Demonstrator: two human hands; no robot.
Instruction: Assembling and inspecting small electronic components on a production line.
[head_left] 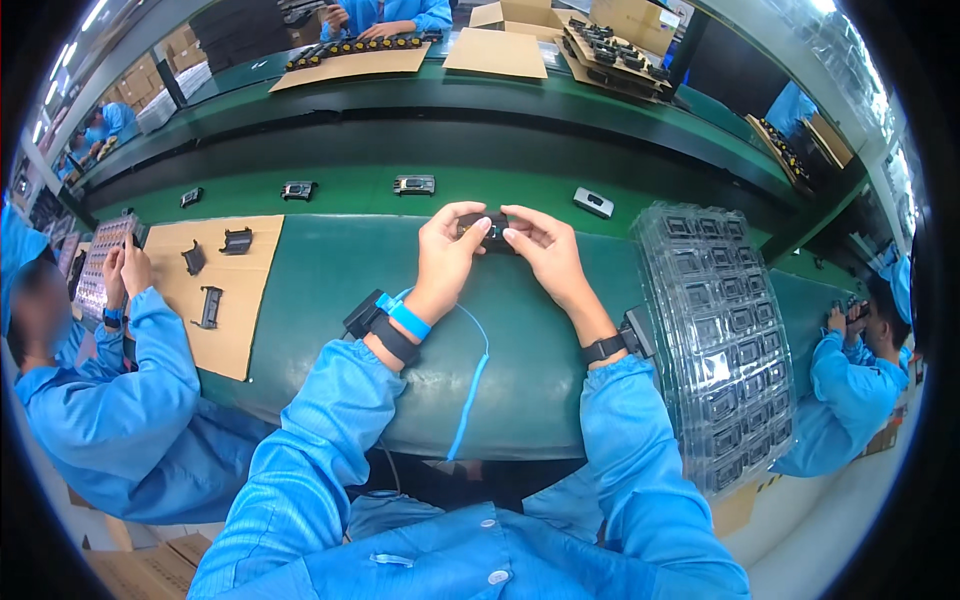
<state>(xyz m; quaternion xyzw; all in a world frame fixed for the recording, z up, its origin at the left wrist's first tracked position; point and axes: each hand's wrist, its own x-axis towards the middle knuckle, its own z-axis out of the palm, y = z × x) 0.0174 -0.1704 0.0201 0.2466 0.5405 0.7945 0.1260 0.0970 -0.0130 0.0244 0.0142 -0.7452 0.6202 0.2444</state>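
Both of my hands meet over the far part of the green work mat [350,300], gripping one small black plastic housing [493,240]. Fingers and thumb of my left hand [447,250] pinch its left end, the thumb lying on top. On its right end, my right hand [548,255] closes with the thumb pressed against the face. The fingertips cover much of the part, so its details cannot be made out. Around my left wrist sits a blue strap [408,318] with a coiled blue cord [470,390] trailing over the mat.
A tall stack of clear moulded trays [715,340] stands to my right. Beyond the mat, a green belt [510,195] carries several small devices, including a grey one [593,202]. Leftward lies a cardboard sheet [230,330] with black parts, beside a co-worker [120,400]. Another co-worker [850,380] sits right.
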